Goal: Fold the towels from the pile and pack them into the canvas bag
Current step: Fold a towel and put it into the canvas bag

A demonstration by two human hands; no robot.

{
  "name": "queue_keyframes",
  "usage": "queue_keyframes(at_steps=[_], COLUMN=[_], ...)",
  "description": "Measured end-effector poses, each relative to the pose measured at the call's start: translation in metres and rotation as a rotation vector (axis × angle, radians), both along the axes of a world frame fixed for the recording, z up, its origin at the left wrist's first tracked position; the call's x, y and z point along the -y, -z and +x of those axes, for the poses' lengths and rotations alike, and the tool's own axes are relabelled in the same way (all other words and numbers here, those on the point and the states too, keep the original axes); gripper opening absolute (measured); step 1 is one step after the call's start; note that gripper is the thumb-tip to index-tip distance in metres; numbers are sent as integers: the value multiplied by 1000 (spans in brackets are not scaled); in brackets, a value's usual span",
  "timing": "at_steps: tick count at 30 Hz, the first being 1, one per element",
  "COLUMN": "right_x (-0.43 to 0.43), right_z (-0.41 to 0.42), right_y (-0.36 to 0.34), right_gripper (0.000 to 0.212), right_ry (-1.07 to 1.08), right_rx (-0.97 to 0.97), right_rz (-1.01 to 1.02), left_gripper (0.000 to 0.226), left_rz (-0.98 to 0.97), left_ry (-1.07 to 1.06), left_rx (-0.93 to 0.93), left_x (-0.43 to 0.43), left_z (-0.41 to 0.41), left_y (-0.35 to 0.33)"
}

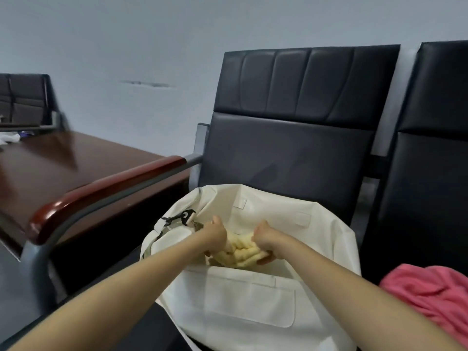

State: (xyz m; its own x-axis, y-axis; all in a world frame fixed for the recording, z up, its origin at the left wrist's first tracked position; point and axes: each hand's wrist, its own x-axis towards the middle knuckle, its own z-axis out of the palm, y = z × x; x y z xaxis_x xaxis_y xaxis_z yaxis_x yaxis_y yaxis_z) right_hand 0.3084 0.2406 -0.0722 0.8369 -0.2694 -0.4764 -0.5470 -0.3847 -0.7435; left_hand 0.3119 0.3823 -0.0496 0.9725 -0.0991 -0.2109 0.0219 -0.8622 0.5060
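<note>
A cream canvas bag (253, 297) stands open on a black chair seat. Inside its mouth lies a folded pale yellow towel (240, 249). My left hand (215, 233) grips the towel's left side, fingers curled down into the bag. My right hand (264, 239) grips the towel's right side, with fingertips showing under its edge. Both hands are inside the bag's opening. A pink towel (428, 292) lies crumpled on the seat to the right of the bag.
The black padded chair back (291, 122) rises behind the bag, with a second black chair (435, 148) on the right. A red-brown armrest (101, 191) on a grey frame runs along the left. Beyond it stands a dark wooden table (50, 163).
</note>
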Motion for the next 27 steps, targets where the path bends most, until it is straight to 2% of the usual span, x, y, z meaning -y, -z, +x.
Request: queue_keyframes(at_steps=[2, 4, 5, 6, 8, 11, 12, 14, 17, 18, 21, 24, 27], right_x=[3, 6, 8, 10, 12, 8, 7, 8, 19, 21, 22, 16, 8], right_z=[4, 5, 5, 6, 7, -1, -4, -9, -12, -14, -13, -8, 0], right_y=[7, 10, 11, 14, 24, 40, 43, 42, 36, 33, 36, 39, 40], right_gripper=[25, 15, 11, 11, 26, 31, 30, 33, 47, 52, 56, 52, 51], right_ry=[-92, -151, -171, -183, -206, -228, -228, -235, -325, -383, -461, -438, -418], right_rx=[-17, 24, 51, 87, 154, 192, 208, 222, 168, 157, 209, 278, 296], right_rz=[-42, 15, 62, 95, 42, -128, -168, -204, -115, -110, -271, -274, -260], left_gripper=[53, 63, 58, 49, 49, 33, 33, 33, 38, 43, 57, 79, 63], left_rz=[83, 126, 131, 133, 93, 227, 183, 276, 619, 643, 639, 708, 676], left_ry=[-15, -57, -41, -24, -5, 62, 36, 159, 429, 449, 378, 274, 224], left_rx=[-2, -13, 57, 90, 222, 290, 271, 188, 13, -59, -169, -189, -151], left_x=[10, 7, 4, 0, -4, -2, 0, 2, 4, 6, 10, 11, 12], left_z=[0, 11, 18, 15, 21, 10, 7, 0, -5, -3, 1, 4, 8], left_y=[13, 28, 35, 34, 45, 43, 41, 37, 24, 22, 26, 33, 34])
